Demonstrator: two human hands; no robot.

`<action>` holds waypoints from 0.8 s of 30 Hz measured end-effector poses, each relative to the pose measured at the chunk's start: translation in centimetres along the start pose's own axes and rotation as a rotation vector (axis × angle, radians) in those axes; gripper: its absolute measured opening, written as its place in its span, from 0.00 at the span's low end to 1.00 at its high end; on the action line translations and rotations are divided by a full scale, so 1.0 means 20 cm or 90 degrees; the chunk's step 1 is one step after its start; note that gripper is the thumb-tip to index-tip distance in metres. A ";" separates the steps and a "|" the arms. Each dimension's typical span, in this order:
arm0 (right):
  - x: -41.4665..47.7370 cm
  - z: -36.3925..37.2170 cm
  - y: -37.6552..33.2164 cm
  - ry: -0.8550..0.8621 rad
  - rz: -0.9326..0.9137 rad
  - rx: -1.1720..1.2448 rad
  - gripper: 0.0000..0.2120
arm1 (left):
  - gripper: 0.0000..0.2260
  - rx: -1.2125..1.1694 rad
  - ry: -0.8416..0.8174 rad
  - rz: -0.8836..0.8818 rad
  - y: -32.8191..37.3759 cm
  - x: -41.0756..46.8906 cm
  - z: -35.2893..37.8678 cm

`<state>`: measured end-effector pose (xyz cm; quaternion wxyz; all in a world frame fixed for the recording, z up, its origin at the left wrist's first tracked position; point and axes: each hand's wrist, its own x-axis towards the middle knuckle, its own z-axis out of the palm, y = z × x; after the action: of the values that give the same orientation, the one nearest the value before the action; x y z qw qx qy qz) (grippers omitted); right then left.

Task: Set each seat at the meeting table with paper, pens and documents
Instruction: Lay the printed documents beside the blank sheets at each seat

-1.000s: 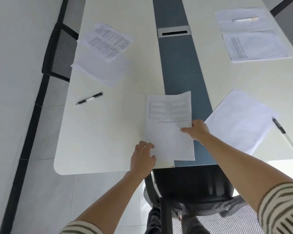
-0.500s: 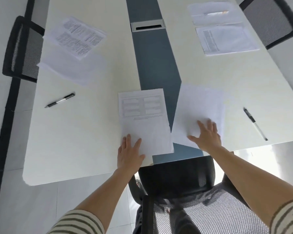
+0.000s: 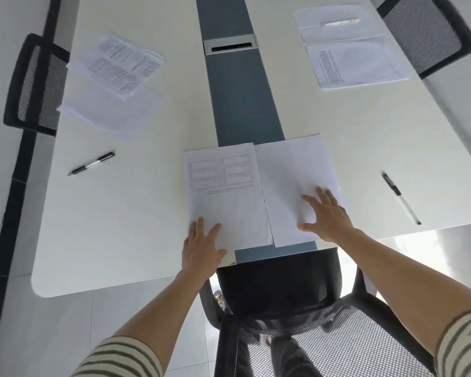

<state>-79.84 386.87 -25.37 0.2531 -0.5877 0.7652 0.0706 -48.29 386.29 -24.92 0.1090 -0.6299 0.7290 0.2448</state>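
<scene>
The left fingers (image 3: pixel 200 227) lie straight and flat on the near-left corner of the printed document (image 3: pixel 226 197), gripping nothing, and hide that corner. The right fingers (image 3: pixel 314 198) are spread wide and pressed flat on the blank sheet (image 3: pixel 291 172), also gripping nothing. The left hand (image 3: pixel 201 248) has its palm down, half on paper and half on the table (image 3: pixel 120 227). The right hand (image 3: pixel 328 216) rests palm down near the sheet's right edge. Both forearms reach forward, and the striped sleeves are cut off by the bottom of the frame.

The document's print is too small to read. Whether the 2 sheets overlap where their edges meet cannot be told.

Both sheets lie side by side at the near end of the table, over its dark centre strip. Their long axes point away from the person, and the document's printed boxes are on its far half. The right pen (image 3: pixel 401 198) lies well apart from the sheets, its long axis also running away, slightly angled. The left pen (image 3: pixel 91 163) lies diagonally.
</scene>
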 end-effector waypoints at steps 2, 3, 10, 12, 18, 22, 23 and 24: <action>0.00 0.00 0.01 0.004 -0.001 -0.001 0.40 | 0.30 0.003 -0.002 -0.002 0.00 0.00 0.00; 0.00 0.00 0.02 0.005 0.000 -0.001 0.40 | 0.30 0.004 -0.004 -0.002 0.01 0.00 -0.01; 0.00 -0.01 0.03 0.002 0.006 -0.003 0.41 | 0.30 0.019 -0.009 0.000 0.01 0.00 -0.01; 0.00 -0.02 0.02 -0.001 0.001 0.003 0.41 | 0.31 0.027 -0.012 0.002 0.01 0.00 -0.02; -0.06 -0.17 0.26 0.200 0.050 0.084 0.29 | 0.28 0.023 0.072 0.031 0.09 0.00 -0.05; -0.11 -0.21 0.58 0.252 0.257 0.122 0.25 | 0.25 0.017 0.111 0.008 0.15 0.03 0.00; -0.12 -0.21 0.64 0.229 0.300 0.130 0.24 | 0.25 0.023 0.111 0.000 0.16 0.03 0.03; -0.13 -0.20 0.69 0.200 0.335 0.135 0.24 | 0.25 0.029 0.108 -0.007 0.16 0.04 0.06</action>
<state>-93.41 391.59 -23.24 0.1645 -0.3439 0.9237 -0.0378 -51.69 386.41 -25.56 0.0626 -0.6499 0.7374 0.1730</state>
